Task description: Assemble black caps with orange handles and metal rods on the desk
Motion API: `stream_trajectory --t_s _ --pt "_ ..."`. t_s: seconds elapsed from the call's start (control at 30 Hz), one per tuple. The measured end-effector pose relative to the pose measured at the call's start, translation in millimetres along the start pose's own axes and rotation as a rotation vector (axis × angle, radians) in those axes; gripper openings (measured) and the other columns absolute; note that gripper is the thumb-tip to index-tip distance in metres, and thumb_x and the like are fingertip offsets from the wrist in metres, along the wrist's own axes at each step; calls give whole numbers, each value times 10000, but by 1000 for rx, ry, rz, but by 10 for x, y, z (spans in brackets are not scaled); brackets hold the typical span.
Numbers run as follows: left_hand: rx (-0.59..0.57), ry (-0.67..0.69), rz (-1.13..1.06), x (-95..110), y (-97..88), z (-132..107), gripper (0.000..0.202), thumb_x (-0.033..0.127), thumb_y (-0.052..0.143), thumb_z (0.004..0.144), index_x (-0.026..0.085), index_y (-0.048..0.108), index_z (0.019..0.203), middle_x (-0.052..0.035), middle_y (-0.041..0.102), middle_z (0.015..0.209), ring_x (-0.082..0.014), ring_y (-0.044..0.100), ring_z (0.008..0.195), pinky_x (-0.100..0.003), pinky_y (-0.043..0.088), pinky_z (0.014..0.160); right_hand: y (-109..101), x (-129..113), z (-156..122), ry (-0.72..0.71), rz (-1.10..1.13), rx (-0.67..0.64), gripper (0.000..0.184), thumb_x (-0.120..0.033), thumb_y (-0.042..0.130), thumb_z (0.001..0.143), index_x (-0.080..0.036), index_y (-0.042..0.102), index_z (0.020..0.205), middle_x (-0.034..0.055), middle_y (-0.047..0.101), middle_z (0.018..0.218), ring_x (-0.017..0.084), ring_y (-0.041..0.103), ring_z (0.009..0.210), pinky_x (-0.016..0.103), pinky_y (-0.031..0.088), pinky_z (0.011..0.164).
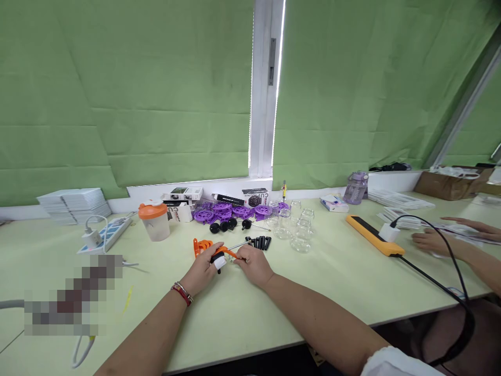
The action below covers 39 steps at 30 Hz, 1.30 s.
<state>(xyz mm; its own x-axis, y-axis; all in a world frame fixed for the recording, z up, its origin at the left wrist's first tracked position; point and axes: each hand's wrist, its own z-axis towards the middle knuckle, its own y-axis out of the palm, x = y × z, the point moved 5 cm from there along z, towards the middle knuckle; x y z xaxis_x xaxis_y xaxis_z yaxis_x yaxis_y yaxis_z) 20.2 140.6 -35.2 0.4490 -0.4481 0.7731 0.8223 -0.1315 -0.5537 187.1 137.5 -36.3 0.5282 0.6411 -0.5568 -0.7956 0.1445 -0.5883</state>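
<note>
An orange curved plastic part (230, 253) is held between my two hands over the table. My left hand (202, 270) grips its left end, along with a black-and-white piece (219, 262). The fingers of my right hand (253, 265) are closed on the right end. A thin metal rod (239, 244) shows just above the part; whether it is held, I cannot tell. Beyond my left hand lie several orange curved pieces (202, 246). Short black cylinders (260, 242) lie past my right hand. Farther back are black round-headed pieces (225, 225) and purple wheel-shaped parts (223, 210).
Clear cups (300, 240) stand beyond the right hand. An orange-lidded shaker (154, 222) and white power strip (109, 234) are at left. To the right lie a yellow power strip (373, 235) and its black cable. Another person's hands (442, 243) handle papers at far right.
</note>
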Motion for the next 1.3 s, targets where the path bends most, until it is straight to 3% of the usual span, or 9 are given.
stream_trajectory --t_s 0.17,0.23,0.33,0.4,0.53,0.67,0.83,1.03,1.3 --pt "30 0 -24 14 -20 11 482 415 535 806 214 521 1244 -108 597 1160 -265 552 1028 -454 433 909 9 0 -6 17 -19 -22 114 -126 607 780 -177 578 682 -4 559 707 127 527 700 225 397 656" --pt "46 -4 -59 37 -41 19 446 412 530 807 209 542 1204 -97 615 1110 -251 569 991 -440 445 892 -3 12 -14 59 -28 -8 21 -169 610 786 -179 595 776 7 581 783 125 526 682 233 406 654" --pt "124 -11 -123 64 -121 36 412 420 504 817 191 548 1156 -74 630 1007 -219 587 900 -407 475 831 -49 34 -35 144 -51 57 237 -245 612 795 -177 569 1018 40 584 964 103 504 604 248 423 640" --pt "202 -42 -148 57 -194 43 413 434 491 819 178 544 1139 -63 626 955 -204 584 854 -380 488 786 -45 20 -39 145 -107 44 258 -255 574 822 -176 564 1067 53 581 1002 108 521 621 254 427 655" --pt "322 -110 -167 35 -305 40 432 456 491 801 155 547 1106 -60 621 934 -198 572 842 -345 486 759 117 -51 -13 54 -284 -137 185 -247 491 866 -202 647 955 45 608 953 147 585 787 254 412 694" --pt "402 -141 -200 43 -353 26 445 486 499 780 150 555 1067 -65 626 948 -200 576 859 -341 487 772 301 -73 41 71 -434 -233 217 -321 498 855 -202 671 907 45 616 906 159 597 760 263 392 639" --pt "423 -136 -203 58 -365 23 441 486 498 787 154 554 1072 -69 622 971 -199 573 887 -346 472 810 415 -97 112 126 -503 -246 222 -350 536 808 -185 680 848 56 621 846 168 594 723 265 377 605" --pt "417 -113 -176 13 -359 30 409 463 498 791 165 561 1064 -55 625 914 -194 577 842 -327 484 755 503 -124 172 146 -516 -235 167 -259 528 784 -179 672 808 66 643 833 172 599 691 264 372 588" --pt "382 -127 -179 0 -341 35 422 465 488 798 160 547 1084 -56 623 914 -183 579 807 -307 482 706 499 -137 176 164 -519 -238 153 -227 524 762 -175 667 778 74 654 830 180 602 663 272 365 565"
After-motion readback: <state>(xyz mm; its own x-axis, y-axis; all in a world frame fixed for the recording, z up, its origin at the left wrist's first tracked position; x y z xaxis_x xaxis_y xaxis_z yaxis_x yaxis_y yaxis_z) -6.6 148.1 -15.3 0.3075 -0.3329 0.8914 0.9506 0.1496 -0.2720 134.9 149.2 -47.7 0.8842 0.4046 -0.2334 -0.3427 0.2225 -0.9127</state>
